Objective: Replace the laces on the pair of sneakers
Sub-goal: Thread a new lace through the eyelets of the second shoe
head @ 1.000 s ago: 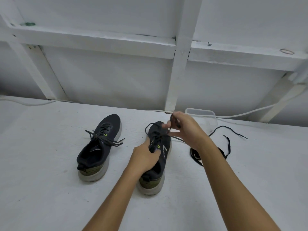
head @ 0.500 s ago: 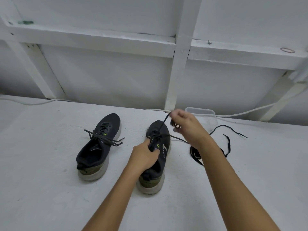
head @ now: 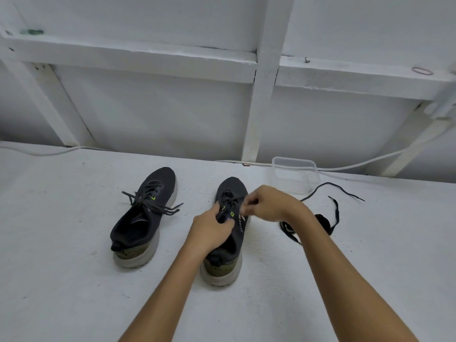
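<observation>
Two dark sneakers with pale soles stand on the white table, toes pointing away from me. The left sneaker [head: 145, 213] is laced, its lace ends lying loose across the tongue. My left hand [head: 209, 230] grips the tongue area of the right sneaker [head: 230, 243]. My right hand [head: 269, 203] is just above that shoe's eyelets and pinches its dark lace [head: 233, 201]. A loose black lace [head: 325, 218] lies coiled on the table to the right, partly hidden behind my right forearm.
A clear plastic container [head: 294, 177] stands at the back of the table behind my right hand. A white cable [head: 370, 161] runs along the table's far edge below a white wooden frame [head: 261, 99].
My right hand has come down from its raised position above the toe to the eyelets of the right sneaker, still on the lace. My left hand stays on the shoe.
</observation>
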Action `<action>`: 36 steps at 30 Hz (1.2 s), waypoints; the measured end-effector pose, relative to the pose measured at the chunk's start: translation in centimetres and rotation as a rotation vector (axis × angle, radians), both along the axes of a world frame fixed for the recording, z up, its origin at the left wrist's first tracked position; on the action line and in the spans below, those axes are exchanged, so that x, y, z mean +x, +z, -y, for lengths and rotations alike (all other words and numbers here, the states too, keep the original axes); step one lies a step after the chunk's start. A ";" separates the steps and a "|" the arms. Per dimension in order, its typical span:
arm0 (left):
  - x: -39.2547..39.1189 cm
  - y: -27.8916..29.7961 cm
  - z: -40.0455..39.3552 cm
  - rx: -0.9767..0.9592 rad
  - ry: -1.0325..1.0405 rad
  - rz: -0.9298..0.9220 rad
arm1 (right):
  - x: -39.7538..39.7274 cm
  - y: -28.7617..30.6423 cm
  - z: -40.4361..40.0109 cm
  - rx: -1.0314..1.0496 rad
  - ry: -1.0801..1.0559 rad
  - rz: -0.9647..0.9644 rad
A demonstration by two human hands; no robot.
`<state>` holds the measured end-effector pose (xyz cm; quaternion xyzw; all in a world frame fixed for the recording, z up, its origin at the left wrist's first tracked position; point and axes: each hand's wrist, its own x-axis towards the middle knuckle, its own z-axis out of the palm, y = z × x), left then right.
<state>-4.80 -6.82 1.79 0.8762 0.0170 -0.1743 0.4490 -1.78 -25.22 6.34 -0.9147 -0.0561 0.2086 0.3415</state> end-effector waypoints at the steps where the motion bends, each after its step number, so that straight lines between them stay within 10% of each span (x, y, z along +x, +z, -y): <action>1: 0.0 0.0 0.0 0.006 0.001 -0.003 | 0.0 0.4 -0.1 0.217 -0.087 0.024; 4: 0.1 0.1 0.1 0.018 0.013 -0.028 | 0.4 1.5 -0.8 0.715 -0.304 0.101; 8: -0.2 0.3 0.2 0.022 0.017 -0.021 | 0.4 0.7 -2.5 0.747 -0.370 0.168; 20: 0.3 0.3 0.7 0.090 -0.144 0.311 | 3.0 1.2 -2.7 0.313 -0.193 0.405; 36: 0.7 0.2 0.1 0.186 0.100 -0.101 | 0.5 -5.5 -0.8 -0.086 -0.172 0.183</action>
